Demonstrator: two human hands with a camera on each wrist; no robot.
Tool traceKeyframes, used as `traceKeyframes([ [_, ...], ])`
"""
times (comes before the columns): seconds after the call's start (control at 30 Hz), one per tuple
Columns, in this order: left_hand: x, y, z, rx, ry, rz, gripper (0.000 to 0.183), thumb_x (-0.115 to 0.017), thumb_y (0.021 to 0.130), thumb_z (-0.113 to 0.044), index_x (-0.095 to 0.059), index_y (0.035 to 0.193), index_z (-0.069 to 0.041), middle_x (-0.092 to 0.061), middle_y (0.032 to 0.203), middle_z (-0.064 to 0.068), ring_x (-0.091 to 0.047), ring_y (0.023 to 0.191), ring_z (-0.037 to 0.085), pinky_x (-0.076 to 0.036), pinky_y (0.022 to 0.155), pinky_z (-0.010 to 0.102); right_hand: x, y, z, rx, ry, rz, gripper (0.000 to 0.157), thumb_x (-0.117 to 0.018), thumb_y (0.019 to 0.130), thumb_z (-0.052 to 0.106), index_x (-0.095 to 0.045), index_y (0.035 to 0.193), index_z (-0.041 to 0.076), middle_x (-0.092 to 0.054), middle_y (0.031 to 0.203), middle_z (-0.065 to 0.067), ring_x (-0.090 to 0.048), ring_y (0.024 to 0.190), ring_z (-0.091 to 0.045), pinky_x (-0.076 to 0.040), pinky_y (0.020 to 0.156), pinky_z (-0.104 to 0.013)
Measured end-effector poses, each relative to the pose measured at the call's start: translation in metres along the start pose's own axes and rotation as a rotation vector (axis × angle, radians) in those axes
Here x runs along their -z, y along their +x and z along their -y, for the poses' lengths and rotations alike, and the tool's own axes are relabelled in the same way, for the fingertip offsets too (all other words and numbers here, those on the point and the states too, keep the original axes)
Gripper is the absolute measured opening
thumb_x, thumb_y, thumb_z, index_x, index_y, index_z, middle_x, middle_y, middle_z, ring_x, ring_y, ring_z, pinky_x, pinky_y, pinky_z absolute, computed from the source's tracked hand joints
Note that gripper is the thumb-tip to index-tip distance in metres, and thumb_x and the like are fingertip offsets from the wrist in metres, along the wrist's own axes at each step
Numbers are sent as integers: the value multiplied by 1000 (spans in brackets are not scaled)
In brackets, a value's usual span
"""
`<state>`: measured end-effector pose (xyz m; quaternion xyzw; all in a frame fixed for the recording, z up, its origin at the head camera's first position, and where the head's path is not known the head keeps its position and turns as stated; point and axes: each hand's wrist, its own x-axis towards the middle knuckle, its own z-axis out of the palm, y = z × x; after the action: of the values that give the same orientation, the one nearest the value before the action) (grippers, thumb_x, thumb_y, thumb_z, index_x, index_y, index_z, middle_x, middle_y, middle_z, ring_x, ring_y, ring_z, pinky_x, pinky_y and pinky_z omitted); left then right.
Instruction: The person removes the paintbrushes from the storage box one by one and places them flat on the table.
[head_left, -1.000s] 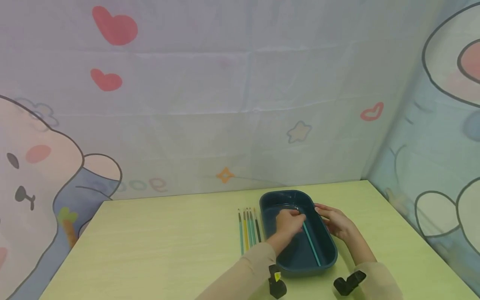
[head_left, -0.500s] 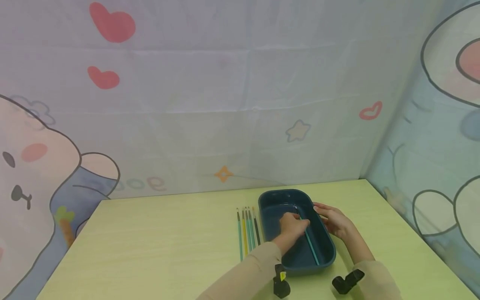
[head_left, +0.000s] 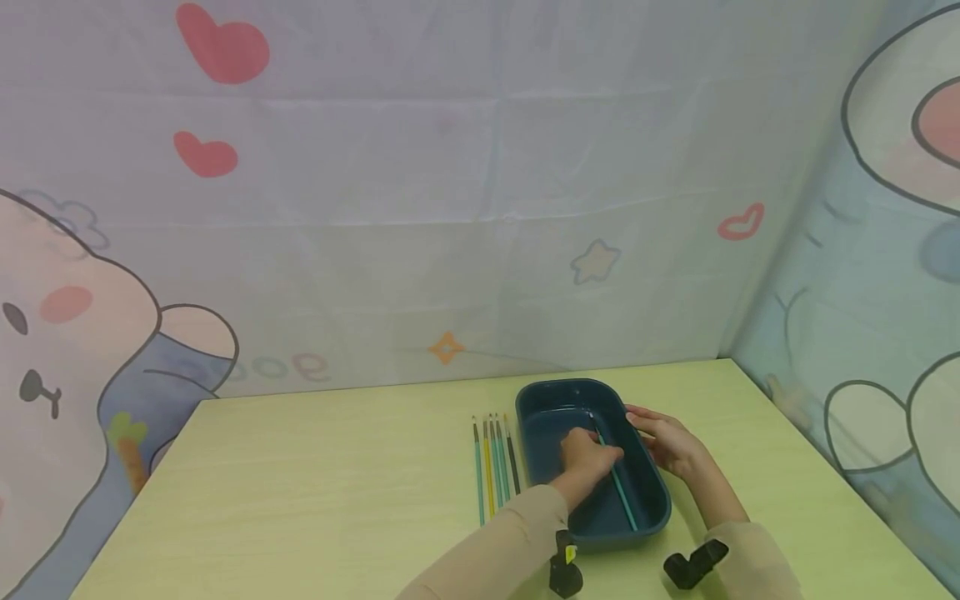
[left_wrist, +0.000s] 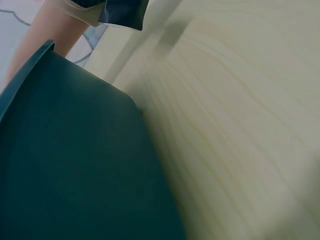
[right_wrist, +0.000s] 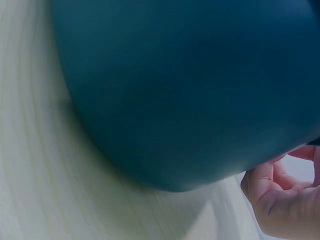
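A deep dark-blue tray (head_left: pixel 542 400) with rounded corners stands on the table, and a thin teal-handled paintbrush (head_left: pixel 624 500) lies lengthwise inside, close to its right wall. My left hand (head_left: pixel 587 457) reaches in over the left rim, its bent fingers and thumb around the brush's upper half; the fingertips are hidden. At the tray's right rim my right hand (head_left: pixel 675 443) holds the edge from outside. In the right wrist view the curled fingers of the right hand (right_wrist: pixel 285 195) meet the tray's outer wall (right_wrist: pixel 175 100). The left wrist view is mostly tray wall (left_wrist: pixel 80 160).
Several paintbrushes (head_left: pixel 489 467) with teal, yellow and dark handles lie side by side just left of the tray, partly covered by the left sleeve (head_left: pixel 495 550). The pale wood-grain table (head_left: pixel 300 492) ends at a cartoon-printed cloth (head_left: pixel 375 208) behind.
My left hand has slid down along the paintbrush, nearer to me and slightly right. The brush, the tray and my right hand keep their places; the head view shifted slightly.
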<state>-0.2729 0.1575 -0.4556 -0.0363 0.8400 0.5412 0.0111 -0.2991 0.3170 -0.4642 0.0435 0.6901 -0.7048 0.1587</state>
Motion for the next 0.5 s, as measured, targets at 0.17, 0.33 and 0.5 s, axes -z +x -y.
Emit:
traceKeyframes([
  [0.17,-3,2,4,-30,24,-37,23,-83,66,-10,-70,80,3,-68,75,9,-61,69,19,-55,64,31,0,0,0,2,1,1,55,-50,100,25,-34,146,0,-63,96,13,-59,89,-9,-57,74,-24],
  [0.33,-6,4,9,-53,58,-55,30,-85,62,-8,-72,87,4,-72,79,9,-65,78,20,-57,73,29,1,1,-1,1,5,-3,53,-50,100,24,-36,146,1,-64,96,13,-58,88,-9,-57,73,-23],
  [0.5,-7,5,13,-87,79,-56,32,-86,61,-6,-73,88,4,-73,76,7,-68,78,17,-58,72,27,1,1,0,-2,3,-3,53,-50,100,24,-35,146,2,-64,96,14,-58,88,-9,-56,74,-23],
])
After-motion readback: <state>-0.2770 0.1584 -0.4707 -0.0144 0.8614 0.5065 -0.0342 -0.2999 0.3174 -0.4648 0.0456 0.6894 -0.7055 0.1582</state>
